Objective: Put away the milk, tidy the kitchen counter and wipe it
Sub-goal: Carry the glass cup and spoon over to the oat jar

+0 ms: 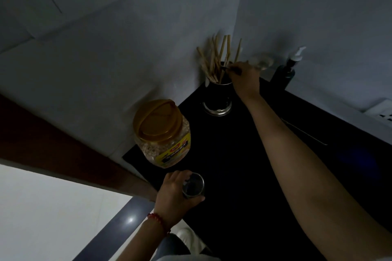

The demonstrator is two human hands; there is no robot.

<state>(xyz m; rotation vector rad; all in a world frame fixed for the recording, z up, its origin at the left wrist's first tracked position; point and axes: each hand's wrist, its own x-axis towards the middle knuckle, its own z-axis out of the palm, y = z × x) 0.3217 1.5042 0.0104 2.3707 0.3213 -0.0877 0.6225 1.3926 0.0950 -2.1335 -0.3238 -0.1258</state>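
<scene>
My left hand (172, 194), with a red bead bracelet at the wrist, grips a small clear glass (193, 185) standing on the black counter (244, 165) near its front edge. My right hand (244, 77) reaches to the far corner and pinches a thin dark utensil handle (228, 68) at the mouth of a metal holder (218, 97) full of wooden chopsticks (214, 59). No milk is visible.
A plastic jar with a yellow lid (162, 133) stands at the counter's left edge by the wall. A dark pump bottle (285, 70) and a clear glass object (262, 61) sit behind my right hand. A wall socket (379, 110) is at the right.
</scene>
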